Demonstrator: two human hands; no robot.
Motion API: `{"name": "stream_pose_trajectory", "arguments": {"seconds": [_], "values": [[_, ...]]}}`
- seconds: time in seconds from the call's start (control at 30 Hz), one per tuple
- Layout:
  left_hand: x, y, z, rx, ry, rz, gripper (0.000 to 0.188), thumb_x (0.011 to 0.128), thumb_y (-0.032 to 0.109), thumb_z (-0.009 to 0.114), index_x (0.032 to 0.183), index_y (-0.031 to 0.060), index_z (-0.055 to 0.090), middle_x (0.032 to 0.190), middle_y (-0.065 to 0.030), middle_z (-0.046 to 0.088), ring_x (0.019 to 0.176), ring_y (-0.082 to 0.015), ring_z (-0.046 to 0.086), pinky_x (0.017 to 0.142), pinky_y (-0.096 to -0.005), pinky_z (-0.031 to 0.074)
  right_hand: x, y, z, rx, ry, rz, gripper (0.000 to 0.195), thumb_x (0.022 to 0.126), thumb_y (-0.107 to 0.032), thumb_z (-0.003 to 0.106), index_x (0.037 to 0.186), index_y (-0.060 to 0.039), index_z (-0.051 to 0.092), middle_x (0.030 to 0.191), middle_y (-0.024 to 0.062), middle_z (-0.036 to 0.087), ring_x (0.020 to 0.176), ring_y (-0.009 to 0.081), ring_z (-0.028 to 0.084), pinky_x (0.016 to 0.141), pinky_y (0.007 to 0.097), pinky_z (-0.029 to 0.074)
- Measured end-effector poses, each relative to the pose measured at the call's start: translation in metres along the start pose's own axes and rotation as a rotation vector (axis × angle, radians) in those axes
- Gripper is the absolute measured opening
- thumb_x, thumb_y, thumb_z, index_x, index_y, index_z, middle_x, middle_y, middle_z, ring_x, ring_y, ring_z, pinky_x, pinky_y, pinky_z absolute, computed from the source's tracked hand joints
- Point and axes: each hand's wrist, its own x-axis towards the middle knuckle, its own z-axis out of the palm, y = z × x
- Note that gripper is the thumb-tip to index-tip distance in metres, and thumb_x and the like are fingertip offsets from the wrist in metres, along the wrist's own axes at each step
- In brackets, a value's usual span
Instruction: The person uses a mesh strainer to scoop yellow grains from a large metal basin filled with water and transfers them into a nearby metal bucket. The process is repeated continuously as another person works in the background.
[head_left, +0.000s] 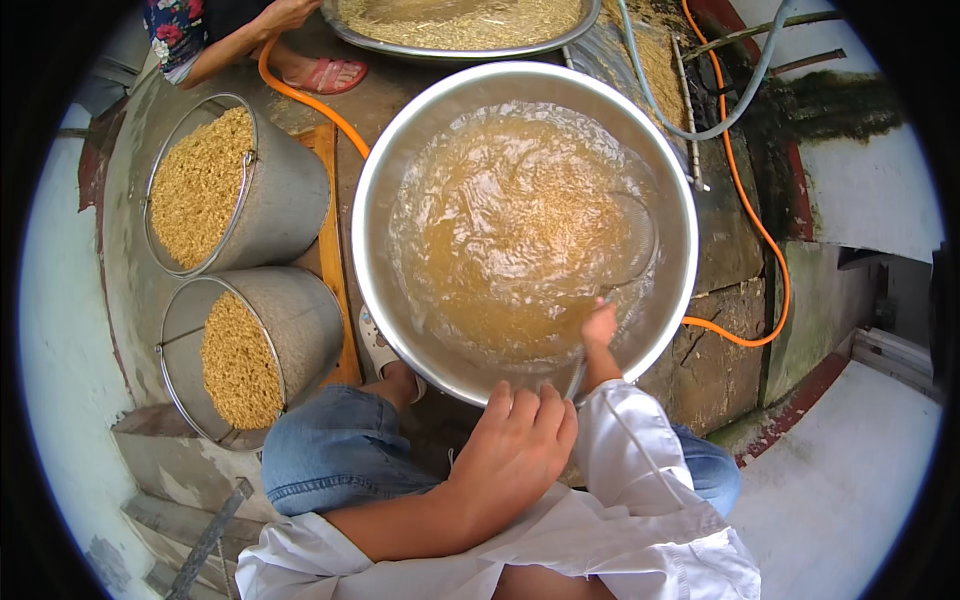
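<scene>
A wide stainless steel basin (379, 300) stands before my knees, holding churning brownish water (480, 225) with a patch of golden grain (555, 214) showing at its surface. In my right hand (600, 324) is the thin handle of a round wire-mesh strainer (637, 236), whose mesh head lies partly under the water at the basin's right side. My left hand (525, 424) has its fingers bent over the basin's near rim. Its thumb is hidden.
Two metal buckets of damp grain, the far one (289, 187) and the near one (307, 322), lean at left beside a wooden plank (328, 225). Another person's arm (232, 56) reaches near a second grain-filled basin (465, 52). An orange hose (750, 202) and grey hose (660, 112) run at right.
</scene>
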Motion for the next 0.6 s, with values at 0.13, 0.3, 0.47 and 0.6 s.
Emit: {"name": "stream_pose_trajectory", "arguments": {"seconds": [0.13,0.3,0.47,0.6], "values": [[0.0,-0.003,0.0,-0.012,0.005,-0.007,0.035,0.078,0.015,0.053,0.109,0.0006,0.057,0.106,-0.0145,0.057,0.088,-0.0253,0.054,0.089,-0.0413,0.042,-0.034,-0.031,0.076,0.11,-0.153,-0.255,0.039,0.095,-0.039,0.04,0.09,-0.001,0.05,0.079,0.0241,0.061,0.072,0.0396,0.06,0.064,0.0471,0.048],[-0.003,-0.004,0.001,-0.013,0.027,-0.033,0.035,0.077,0.016,0.054,0.108,0.001,0.058,0.105,-0.0133,0.058,0.087,-0.024,0.054,0.088,-0.0404,0.043,-0.074,-0.123,0.041,0.951,-1.052,0.344,0.03,0.097,-0.039,0.041,0.084,-0.0121,0.043,0.059,-0.0045,0.035,0.043,0.0042,0.03,0.033,0.0191,0.027],[-0.006,0.001,-0.003,-0.014,0.093,0.024,0.033,0.076,0.015,0.055,0.106,0.0007,0.059,0.095,-0.0094,0.057,0.083,-0.0204,0.053,0.083,-0.0358,0.044,-0.102,-0.136,-0.008,0.961,-1.102,0.275,0.026,0.097,-0.038,0.042,0.088,-0.013,0.041,0.058,-0.0032,0.038,0.041,0.0062,0.031,0.033,0.0217,0.027],[-0.008,0.011,-0.007,-0.084,0.203,0.095,0.024,0.072,0.013,0.056,0.093,0.0028,0.061,0.082,-0.0054,0.053,0.08,-0.0183,0.052,0.073,-0.0314,0.044,-0.114,-0.137,-0.052,0.931,-1.074,0.182,0.025,0.097,-0.036,0.042,0.088,-0.0133,0.041,0.058,-0.0025,0.038,0.04,0.0065,0.03,0.033,0.0227,0.027]]}}
